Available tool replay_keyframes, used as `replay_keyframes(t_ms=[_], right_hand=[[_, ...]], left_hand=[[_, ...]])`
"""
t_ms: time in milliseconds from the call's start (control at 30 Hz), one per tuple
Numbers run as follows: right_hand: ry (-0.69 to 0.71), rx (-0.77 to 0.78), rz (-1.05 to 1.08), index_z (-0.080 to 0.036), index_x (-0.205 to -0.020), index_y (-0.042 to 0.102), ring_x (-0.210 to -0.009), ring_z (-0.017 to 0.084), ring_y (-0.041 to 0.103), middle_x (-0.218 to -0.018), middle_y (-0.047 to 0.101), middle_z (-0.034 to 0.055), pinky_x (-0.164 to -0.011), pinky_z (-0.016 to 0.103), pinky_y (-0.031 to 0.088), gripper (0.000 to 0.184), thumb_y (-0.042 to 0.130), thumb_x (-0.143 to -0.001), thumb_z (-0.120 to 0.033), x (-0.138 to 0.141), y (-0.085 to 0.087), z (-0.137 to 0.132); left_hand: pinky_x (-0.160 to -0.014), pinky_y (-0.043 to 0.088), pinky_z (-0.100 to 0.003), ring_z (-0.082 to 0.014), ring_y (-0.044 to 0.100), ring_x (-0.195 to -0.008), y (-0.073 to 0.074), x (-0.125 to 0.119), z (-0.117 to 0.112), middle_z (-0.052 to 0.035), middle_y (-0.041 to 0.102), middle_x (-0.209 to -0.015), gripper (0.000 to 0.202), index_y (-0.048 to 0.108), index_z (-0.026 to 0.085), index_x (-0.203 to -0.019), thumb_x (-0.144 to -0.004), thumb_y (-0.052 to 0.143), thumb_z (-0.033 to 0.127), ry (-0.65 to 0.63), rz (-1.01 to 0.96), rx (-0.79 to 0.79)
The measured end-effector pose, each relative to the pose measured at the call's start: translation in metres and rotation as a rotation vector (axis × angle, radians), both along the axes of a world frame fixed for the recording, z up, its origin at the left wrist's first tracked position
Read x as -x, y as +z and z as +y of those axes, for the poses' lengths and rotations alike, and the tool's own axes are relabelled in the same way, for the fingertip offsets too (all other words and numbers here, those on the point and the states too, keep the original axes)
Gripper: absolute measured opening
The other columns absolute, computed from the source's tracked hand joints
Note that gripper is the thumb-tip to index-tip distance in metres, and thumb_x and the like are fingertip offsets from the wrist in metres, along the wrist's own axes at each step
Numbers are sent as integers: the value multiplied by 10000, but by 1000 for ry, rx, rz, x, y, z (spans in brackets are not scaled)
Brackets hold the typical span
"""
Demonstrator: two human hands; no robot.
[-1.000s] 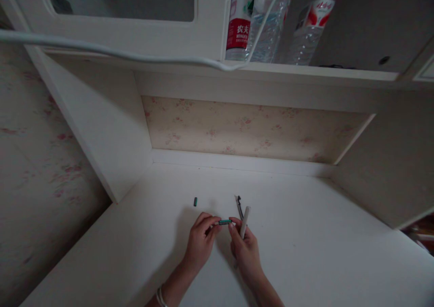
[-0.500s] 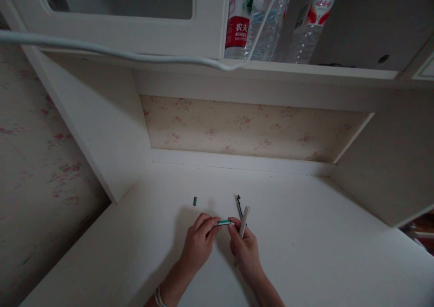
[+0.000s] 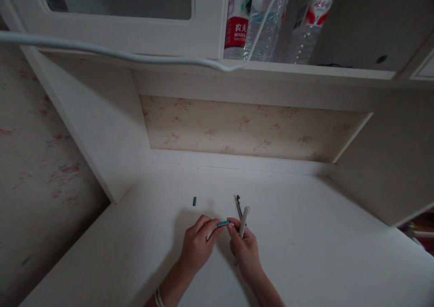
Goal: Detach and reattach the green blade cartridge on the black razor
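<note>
My left hand [image 3: 197, 245] and my right hand [image 3: 244, 249] meet over the white desk [image 3: 305, 243], fingertips pinched together on a small green pen part [image 3: 223, 224] held between them. My right hand also holds a white pen barrel [image 3: 243, 221] that points away from me. A thin dark refill or clip piece [image 3: 238, 204] lies on the desk just beyond the right hand. Another small green piece [image 3: 194, 201] lies on the desk, beyond and left of my left hand.
The desk sits in a white alcove with floral wallpaper [image 3: 251, 133] at the back and side panels [image 3: 101, 130] left and right. A shelf above holds several water bottles [image 3: 267, 22]. A white cable [image 3: 111, 54] runs along the shelf front.
Both hands have stayed nearly in place. The green part between the fingertips has tilted slightly, and the view has shifted a little.
</note>
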State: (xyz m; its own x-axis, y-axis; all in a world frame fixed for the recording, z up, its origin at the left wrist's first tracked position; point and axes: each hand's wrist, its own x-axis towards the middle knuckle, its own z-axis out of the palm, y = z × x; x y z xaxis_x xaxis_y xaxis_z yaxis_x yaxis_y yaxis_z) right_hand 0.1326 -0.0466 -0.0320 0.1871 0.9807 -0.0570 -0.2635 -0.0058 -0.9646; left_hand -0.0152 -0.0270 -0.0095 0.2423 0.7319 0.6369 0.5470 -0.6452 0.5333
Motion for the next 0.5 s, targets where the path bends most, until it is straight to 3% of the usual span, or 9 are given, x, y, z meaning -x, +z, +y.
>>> replay_keyframes(t_ms=[300,500], right_hand=[[13,4,179,-182,-1048,581,-392,45,161,-510,224,-125,-355,170,119,453,695,-749,-503,2,2,-2],[67,-41,289,-192,-1082,580,-432,39,226,-647,347,-75,-376,171,143,416,613,-817,-510,2,9,-6]], left_hand=[[-646,493,-209,-119,616,-695,-5,2,2,-37,627,-816,168,660,216,-1018,-890,552,223,-1,-35,-33],[-637,492,-206,-115,612,-680,-7,4,4,-35,623,-812,172,659,209,-1027,-884,565,224,66,-102,-24]])
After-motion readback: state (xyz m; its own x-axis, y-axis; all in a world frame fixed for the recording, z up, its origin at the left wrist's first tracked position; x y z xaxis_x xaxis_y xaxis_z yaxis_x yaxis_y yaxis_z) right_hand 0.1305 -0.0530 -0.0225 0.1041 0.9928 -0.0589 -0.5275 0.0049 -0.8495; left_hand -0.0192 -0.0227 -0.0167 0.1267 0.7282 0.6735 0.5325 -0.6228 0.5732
